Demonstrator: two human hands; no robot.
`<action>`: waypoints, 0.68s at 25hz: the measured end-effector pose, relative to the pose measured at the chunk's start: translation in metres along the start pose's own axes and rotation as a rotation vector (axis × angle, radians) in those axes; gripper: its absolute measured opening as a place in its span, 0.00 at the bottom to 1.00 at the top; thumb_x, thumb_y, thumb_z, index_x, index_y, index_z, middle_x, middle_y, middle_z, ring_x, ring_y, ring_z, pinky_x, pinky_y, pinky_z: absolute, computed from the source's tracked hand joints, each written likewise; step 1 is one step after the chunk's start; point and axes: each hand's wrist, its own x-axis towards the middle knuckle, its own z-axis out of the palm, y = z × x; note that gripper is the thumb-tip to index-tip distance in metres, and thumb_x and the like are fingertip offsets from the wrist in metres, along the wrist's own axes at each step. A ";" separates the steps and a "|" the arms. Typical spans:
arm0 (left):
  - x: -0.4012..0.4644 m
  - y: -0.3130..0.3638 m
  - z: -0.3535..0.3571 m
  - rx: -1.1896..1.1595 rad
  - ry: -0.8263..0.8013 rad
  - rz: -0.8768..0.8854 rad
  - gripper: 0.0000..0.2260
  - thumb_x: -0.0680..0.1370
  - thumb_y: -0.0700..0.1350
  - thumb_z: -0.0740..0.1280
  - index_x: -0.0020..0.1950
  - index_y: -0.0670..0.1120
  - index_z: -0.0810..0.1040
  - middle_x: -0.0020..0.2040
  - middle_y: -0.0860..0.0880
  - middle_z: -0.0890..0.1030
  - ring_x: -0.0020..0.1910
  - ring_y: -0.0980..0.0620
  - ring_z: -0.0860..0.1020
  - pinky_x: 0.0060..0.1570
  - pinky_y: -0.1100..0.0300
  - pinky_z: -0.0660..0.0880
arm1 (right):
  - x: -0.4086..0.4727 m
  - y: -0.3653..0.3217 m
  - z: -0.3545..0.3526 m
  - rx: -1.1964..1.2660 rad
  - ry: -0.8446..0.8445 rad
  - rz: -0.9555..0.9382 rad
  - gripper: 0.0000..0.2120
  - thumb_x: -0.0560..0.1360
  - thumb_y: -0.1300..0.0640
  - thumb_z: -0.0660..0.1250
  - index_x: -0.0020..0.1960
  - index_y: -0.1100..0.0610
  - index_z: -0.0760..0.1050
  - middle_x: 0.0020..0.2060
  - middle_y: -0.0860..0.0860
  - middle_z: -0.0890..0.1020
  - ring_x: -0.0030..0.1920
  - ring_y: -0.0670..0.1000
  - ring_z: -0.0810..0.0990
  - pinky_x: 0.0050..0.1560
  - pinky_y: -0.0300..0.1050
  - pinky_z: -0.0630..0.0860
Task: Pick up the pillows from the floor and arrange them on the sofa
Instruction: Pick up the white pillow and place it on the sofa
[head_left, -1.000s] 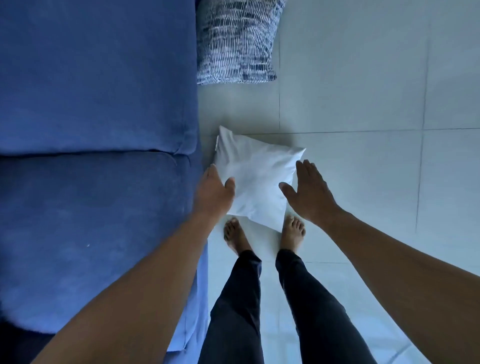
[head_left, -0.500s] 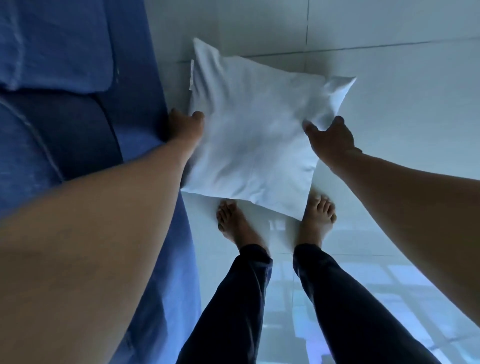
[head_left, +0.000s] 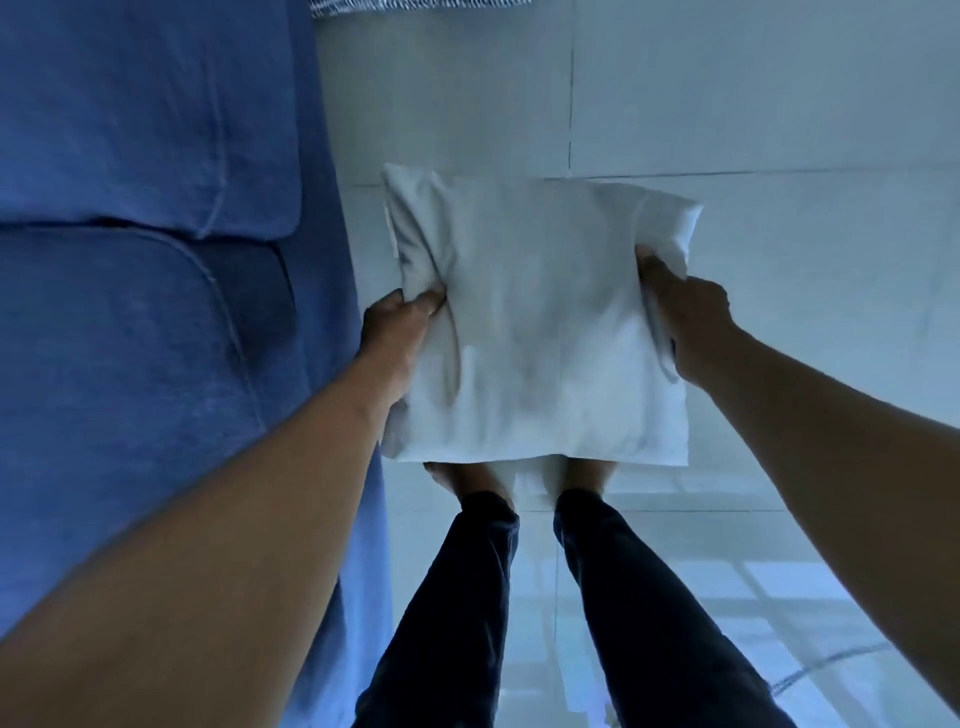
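White fabric is bunching under the left hand (head_left: 402, 325), which is pinching the left edge of the white pillow (head_left: 545, 332), while the right hand (head_left: 685, 322) is clamping the opposite edge. Both arms are reaching forward and down, nearly straight. The pillow is hanging level between them, above the bare feet (head_left: 467, 480) and the tiled floor (head_left: 779, 104), just beside the blue sofa (head_left: 145, 260). Judging by the shallow edge grips, loose cover cloth could be slipping free during the swing leftward. A patterned pillow (head_left: 415, 2) is waiting at the top edge
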 end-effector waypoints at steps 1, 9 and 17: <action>-0.036 0.006 -0.006 0.006 -0.046 -0.004 0.05 0.77 0.50 0.77 0.47 0.50 0.86 0.47 0.49 0.89 0.44 0.50 0.86 0.52 0.55 0.84 | -0.027 -0.009 -0.016 0.019 -0.005 -0.027 0.28 0.71 0.35 0.73 0.58 0.54 0.71 0.40 0.45 0.74 0.38 0.47 0.73 0.41 0.42 0.69; -0.253 0.078 -0.083 -0.163 -0.134 0.117 0.06 0.78 0.46 0.78 0.51 0.45 0.87 0.48 0.47 0.90 0.46 0.50 0.89 0.49 0.57 0.87 | -0.244 -0.079 -0.119 0.171 -0.080 -0.198 0.18 0.74 0.43 0.75 0.48 0.56 0.74 0.40 0.46 0.77 0.38 0.45 0.76 0.35 0.37 0.71; -0.401 0.101 -0.171 -0.353 -0.076 0.264 0.16 0.77 0.46 0.78 0.61 0.39 0.87 0.57 0.42 0.90 0.57 0.41 0.88 0.55 0.50 0.87 | -0.375 -0.108 -0.150 0.148 -0.282 -0.379 0.18 0.69 0.41 0.79 0.49 0.54 0.82 0.52 0.53 0.88 0.55 0.54 0.87 0.60 0.53 0.82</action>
